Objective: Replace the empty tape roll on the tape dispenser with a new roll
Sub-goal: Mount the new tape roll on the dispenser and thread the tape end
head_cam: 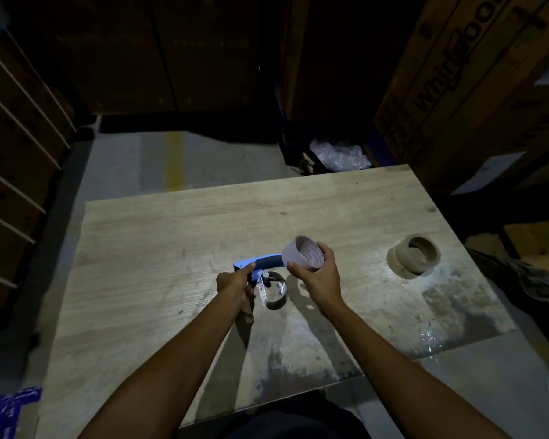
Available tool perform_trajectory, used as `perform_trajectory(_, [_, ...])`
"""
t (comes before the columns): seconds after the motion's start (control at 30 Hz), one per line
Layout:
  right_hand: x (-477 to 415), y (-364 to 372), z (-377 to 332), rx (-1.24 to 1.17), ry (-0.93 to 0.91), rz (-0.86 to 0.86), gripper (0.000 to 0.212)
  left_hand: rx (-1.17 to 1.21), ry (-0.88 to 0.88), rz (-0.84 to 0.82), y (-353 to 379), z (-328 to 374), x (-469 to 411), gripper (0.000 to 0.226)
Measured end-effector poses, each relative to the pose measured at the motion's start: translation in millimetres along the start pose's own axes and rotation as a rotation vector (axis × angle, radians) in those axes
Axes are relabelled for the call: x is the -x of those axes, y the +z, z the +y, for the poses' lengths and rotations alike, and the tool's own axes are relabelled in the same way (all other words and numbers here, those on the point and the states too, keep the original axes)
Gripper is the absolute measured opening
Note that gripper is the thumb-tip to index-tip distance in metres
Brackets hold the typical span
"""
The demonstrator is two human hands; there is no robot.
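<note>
Two rolls are in play here. The right hand [317, 274], just right of the frame's centre, has its fingers [325, 248] wrapped around the empty core [303, 253], a pale cardboard ring held clear of the tabletop [171, 236] with its open end tilted toward the camera. The left hand [235, 282], at centre, has its fingers closed on the tape dispenser [257, 264], gripping near the blue body while the dark handle points toward the right hand; the dispenser's round hub, below the handle, looks bare. The new roll [414, 255] lies flat at the right of the frame, well apart from both hands.

The core should be very light and a little crushable, so a loose hold is enough to set it aside. The new roll looks thick with tape, so probably heavier and stiff; its outer face may be slick, and I would take it across the rim, thumb inside the hole. The dispenser's toothed cutter is not clearly visible, so care near its front end seems wise.
</note>
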State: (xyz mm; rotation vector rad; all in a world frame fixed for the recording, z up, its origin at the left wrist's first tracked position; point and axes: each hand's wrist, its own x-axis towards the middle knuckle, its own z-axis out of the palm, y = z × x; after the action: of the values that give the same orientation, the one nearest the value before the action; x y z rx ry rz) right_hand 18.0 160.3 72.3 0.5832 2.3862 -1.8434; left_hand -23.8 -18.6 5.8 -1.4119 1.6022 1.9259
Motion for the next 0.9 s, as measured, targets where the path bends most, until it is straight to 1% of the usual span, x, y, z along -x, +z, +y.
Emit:
perform_trajectory(0.07, [0.5,-1.4,-0.4,0.034,-0.041,0.000,0.089,-0.140,0.062,0.109,0.1,5.0,8.5,0.073])
perform_trajectory(0.1, [0.9,-2.6,-1.7,0.056,-0.061,0.000,0.089,-0.214,0.103,0.152,0.9,7.2,15.7,0.073])
perform_trajectory(0.13, [0.3,-3.9,-1.9,0.074,-0.080,0.001,0.088,-0.251,0.169,0.155,2.7,9.2,21.8,0.067])
perform_trajectory(0.17, [0.3,-5.3,-2.4,0.086,-0.095,0.000,0.088,-0.245,0.246,0.112,5.4,13.4,30.5,0.056])
perform_trajectory(0.2, [0.4,-6.8,-2.9,0.092,-0.109,-0.001,0.088,-0.205,0.323,0.021,9.8,17.4,38.6,0.043])
perform_trajectory(0.27, [0.7,-9.2,-4.5,0.116,-0.141,0.013,0.090,-0.125,0.417,-0.224,19.5,25.3,60.4,0.026])
perform_trajectory(0.33, [0.4,-11.9,-6.8,0.144,-0.171,0.035,0.093,-0.121,0.497,-0.395,30.2,32.4,77.6,0.022])
perform_trajectory(0.4, [-1.6,-15.9,-9.4,0.178,-0.202,0.061,0.096,-0.192,0.581,-0.476,40.5,36.3,87.4,0.017])
perform_trajectory(0.47, [-5.2,-22.8,-12.2,0.210,-0.220,0.083,0.100,-0.253,0.644,-0.491,49.0,39.1,93.6,0.013])
perform_trajectory(0.7, [-29.0,-63.1,-14.2,0.238,-0.235,0.071,0.106,-0.315,0.716,-0.469,91.5,45.2,102.1,0.016])
perform_trajectory(0.77, [-40.7,-78.6,-15.5,0.246,-0.241,0.086,0.105,-0.296,0.728,-0.481,109.6,45.6,104.2,0.015])
perform_trajectory(0.9, [-71.4,-114.2,-13.1,0.287,-0.263,0.135,0.096,-0.274,0.730,-0.503,154.1,44.5,108.8,0.015])
